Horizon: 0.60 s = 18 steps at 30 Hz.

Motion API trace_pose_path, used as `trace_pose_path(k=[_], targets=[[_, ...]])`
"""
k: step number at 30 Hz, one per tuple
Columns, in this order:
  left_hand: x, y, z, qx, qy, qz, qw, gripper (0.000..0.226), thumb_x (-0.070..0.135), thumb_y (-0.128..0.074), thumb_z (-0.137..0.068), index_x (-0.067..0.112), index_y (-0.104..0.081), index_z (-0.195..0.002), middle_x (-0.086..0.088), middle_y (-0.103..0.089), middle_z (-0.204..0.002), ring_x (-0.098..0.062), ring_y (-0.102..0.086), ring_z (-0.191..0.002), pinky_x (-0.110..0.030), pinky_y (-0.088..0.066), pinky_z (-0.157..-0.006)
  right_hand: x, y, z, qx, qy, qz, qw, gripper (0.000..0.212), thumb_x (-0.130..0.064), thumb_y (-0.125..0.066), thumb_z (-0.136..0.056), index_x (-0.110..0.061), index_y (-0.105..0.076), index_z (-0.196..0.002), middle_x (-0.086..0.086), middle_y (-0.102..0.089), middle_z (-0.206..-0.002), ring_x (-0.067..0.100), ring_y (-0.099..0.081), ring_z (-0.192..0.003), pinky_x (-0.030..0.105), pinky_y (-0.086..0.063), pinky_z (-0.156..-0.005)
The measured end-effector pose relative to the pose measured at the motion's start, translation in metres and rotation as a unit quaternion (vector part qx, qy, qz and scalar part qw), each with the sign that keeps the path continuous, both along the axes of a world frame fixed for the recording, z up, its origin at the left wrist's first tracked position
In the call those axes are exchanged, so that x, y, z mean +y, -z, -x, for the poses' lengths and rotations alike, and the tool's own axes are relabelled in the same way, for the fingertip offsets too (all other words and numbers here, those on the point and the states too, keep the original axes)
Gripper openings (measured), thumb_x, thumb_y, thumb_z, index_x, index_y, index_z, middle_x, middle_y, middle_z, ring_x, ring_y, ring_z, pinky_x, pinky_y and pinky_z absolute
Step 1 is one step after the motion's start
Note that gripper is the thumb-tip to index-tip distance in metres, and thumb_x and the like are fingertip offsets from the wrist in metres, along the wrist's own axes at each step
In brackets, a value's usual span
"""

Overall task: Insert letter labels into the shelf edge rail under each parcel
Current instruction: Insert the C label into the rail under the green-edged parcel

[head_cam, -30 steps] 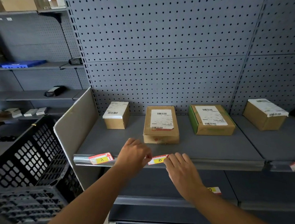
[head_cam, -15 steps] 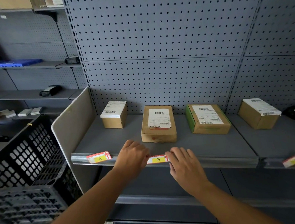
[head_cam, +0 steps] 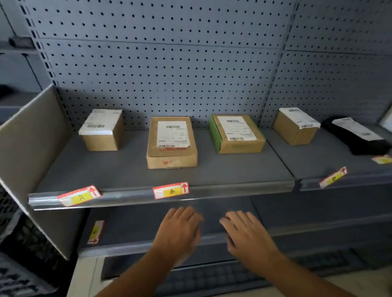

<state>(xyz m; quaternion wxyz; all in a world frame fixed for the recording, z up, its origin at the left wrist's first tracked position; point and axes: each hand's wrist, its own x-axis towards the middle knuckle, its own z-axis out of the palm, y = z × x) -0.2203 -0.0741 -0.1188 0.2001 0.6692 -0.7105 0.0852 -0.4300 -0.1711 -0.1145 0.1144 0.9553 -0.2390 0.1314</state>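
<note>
Below the shelf edge rail (head_cam: 228, 190), at about six o'clock from the B label (head_cam: 171, 191), both hands hover in front of the lower shelf: the left hand (head_cam: 179, 231) and the right hand (head_cam: 246, 232) sit close together, fingers loosely bent and holding nothing that I can see, though motion blur softens the fingertips. Judging by the rail, two labels look seated on the main shelf: the A label (head_cam: 79, 196) sits under the small white-topped parcel (head_cam: 102, 130) at ten o'clock from the hands, a little askew, and B sits square under the flat brown parcel (head_cam: 171, 142) at twelve o'clock. No label shows on the rail under the green-edged parcel (head_cam: 236, 133) at one o'clock, so that slot seems to be left to fill. Further out at two o'clock, the D label (head_cam: 332, 178) hangs tilted on the next rail below the small brown parcel (head_cam: 294, 126), and probably needs straightening. Another label (head_cam: 384, 159) lies flat on the shelf in front of the black parcel (head_cam: 358, 136), not yet in the rail. One spare label (head_cam: 96, 232) rests on the lower shelf at nine o'clock from the left hand; its letter is too blurred to read. A black crate (head_cam: 2, 234) and a grey divider panel (head_cam: 26, 147) stand off to the left, clear of the hands, and nothing blocks the rail.
</note>
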Motion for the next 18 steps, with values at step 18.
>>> trace_pose_path(k=[18], targets=[[-0.111,0.024,0.124,0.048,-0.088,-0.133,0.986,0.023,0.036,-0.062,-0.085,0.031,-0.067,-0.107,0.007,-0.068,-0.107,-0.017,-0.064,-0.097,-0.035,-0.049,-0.088,-0.132,0.033,0.130,0.023,0.055,-0.071,0.996,0.045,-0.027,-0.084,-0.067,-0.015,-0.067,-0.106,0.003,-0.063,-0.098,0.024,-0.061,-0.085,0.037,-0.054,-0.074]])
